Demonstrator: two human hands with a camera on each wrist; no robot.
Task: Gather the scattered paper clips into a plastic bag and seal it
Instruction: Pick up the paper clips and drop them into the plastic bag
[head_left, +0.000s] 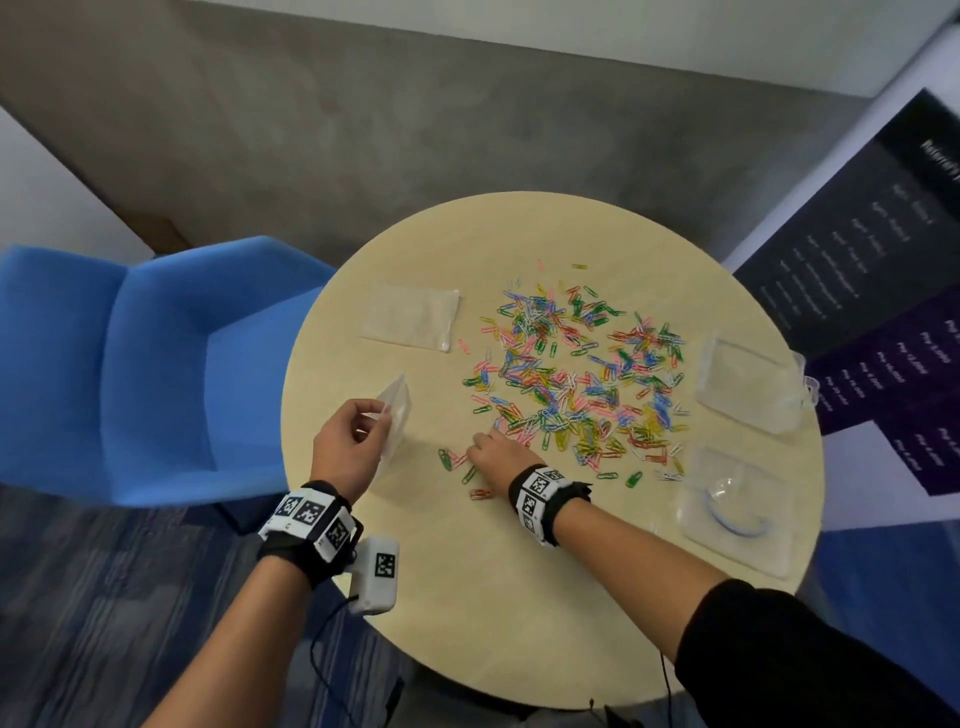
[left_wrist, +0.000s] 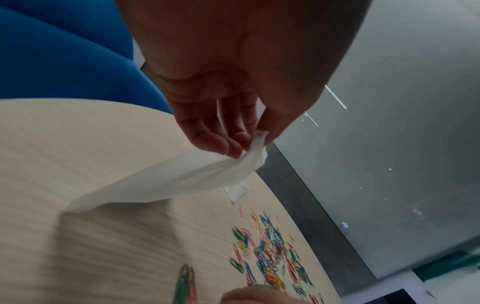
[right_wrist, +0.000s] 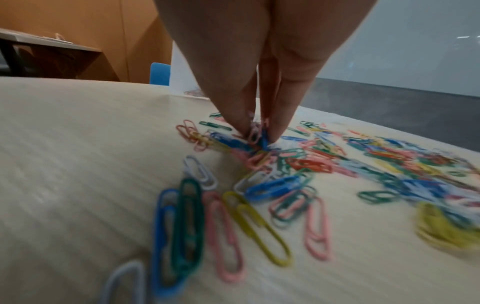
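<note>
Paper clips (head_left: 574, 379) in many colours, spread over the middle and right of a round pale counter (head_left: 519, 597), a few strays near the front edge. At far left, off the counter, a blue armchair (head_left: 130, 364). Just right of it, over the counter's left edge, left hand (head_left: 345, 447) raised, thumb and fingertips (left_wrist: 235, 150) closed narrowly on the top edge of a clear plastic bag (head_left: 395, 421); in the left wrist view the bag (left_wrist: 166, 181) hangs from that pinch with its lower end down on the counter. Beyond it, flat on the counter and untouched, a second clear bag (head_left: 413, 317). Next to the right, right hand (head_left: 501, 457) down at the near left fringe of the pile, fingers drawn close together; in the right wrist view the fingertips (right_wrist: 241, 123) pinch a small bunch of pink and blue clips still lying among the others. Black wrist straps with printed markers (head_left: 311, 519) on both wrists. Further right, at the counter's right edge, two more clear bags, one farther (head_left: 748, 384) and one nearer (head_left: 737, 514), the nearer showing a blue curved line inside. At far right, a dark printed panel (head_left: 857, 291), text blurred.
</note>
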